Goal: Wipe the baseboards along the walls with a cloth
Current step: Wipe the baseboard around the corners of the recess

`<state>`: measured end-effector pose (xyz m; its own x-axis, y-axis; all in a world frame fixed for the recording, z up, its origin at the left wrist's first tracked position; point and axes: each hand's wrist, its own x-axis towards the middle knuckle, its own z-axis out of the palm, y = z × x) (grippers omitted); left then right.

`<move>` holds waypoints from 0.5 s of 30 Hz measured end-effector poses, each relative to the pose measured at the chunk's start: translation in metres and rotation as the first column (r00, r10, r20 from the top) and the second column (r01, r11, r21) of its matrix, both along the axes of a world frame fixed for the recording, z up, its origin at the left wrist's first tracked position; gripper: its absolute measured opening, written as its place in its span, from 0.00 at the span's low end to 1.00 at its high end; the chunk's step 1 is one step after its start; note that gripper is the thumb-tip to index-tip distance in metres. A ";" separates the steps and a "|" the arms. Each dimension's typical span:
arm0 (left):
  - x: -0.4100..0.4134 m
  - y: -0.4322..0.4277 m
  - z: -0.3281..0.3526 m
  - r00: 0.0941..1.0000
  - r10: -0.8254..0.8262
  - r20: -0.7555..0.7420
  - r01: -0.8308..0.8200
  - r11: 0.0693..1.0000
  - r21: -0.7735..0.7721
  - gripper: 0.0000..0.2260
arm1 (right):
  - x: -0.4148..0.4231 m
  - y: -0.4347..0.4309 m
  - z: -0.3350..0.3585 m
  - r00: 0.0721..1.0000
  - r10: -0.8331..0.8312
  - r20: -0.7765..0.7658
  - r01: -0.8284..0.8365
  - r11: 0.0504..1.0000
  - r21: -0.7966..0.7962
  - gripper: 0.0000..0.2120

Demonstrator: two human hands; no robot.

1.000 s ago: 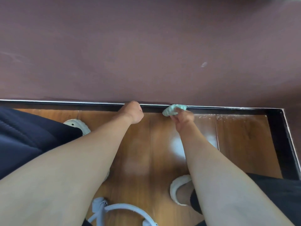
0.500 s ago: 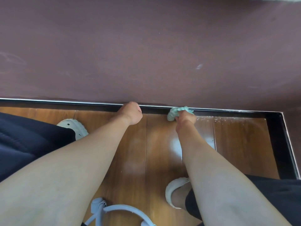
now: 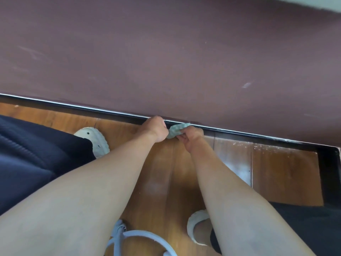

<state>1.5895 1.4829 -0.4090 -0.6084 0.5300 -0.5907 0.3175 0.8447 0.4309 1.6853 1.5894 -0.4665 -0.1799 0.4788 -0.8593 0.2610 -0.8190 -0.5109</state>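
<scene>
A dull maroon wall (image 3: 166,61) is filling the upper half of the view, with a few pale scuffs showing on it. Below it a glossy wooden floor (image 3: 280,174) is stretching out, catching a pale patch of glare to the right of the arms. A black baseboard (image 3: 73,109) with a thin light top edge is running along the foot of the wall, slanting down to the right, and turning a corner at the far right. Two bare forearms are reaching from the bottom of the view toward it. Dark clothing (image 3: 27,156) is covering the person's legs at the left and lower right. A white slipper (image 3: 97,141) is peeking out at the left and another slipper (image 3: 193,230) is showing near the bottom, beside a looped white strap (image 3: 140,235).

The left hand (image 3: 156,129) is resting against the baseboard with its knuckles bent; its fingers are turning away from the camera, so I cannot tell whether they are gripping anything. The right hand (image 3: 191,137) is sitting just to its right, fingers curling and pinching a small bunched pale-green cloth (image 3: 176,130). The cloth is lying between the two hands, its top pressing against the baseboard and its left edge touching the left hand. White specks (image 3: 245,145) are dotting the floor near the baseboard, to the right of the hands.
</scene>
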 end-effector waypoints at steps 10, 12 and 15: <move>0.040 0.041 0.009 0.994 -0.090 0.057 0.087 0.995 0.054 0.12 | 0.092 0.065 -0.004 0.909 -0.413 0.062 0.402 0.906 0.133 0.15; 0.041 0.040 0.008 0.995 -0.076 0.058 0.073 0.996 0.044 0.11 | 0.082 0.053 -0.004 0.959 -0.284 -0.014 0.284 0.958 0.048 0.18; 0.044 0.038 0.009 0.995 -0.077 0.056 0.075 0.997 0.034 0.11 | 0.065 0.036 0.009 0.992 -0.091 -0.089 0.094 0.995 0.029 0.18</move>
<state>1.6336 1.5210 -0.4002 -0.5312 0.5929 -0.6052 0.3545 0.8043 0.4768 1.7502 1.6250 -0.4574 -0.2070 0.5243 -0.8260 0.1384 -0.8201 -0.5553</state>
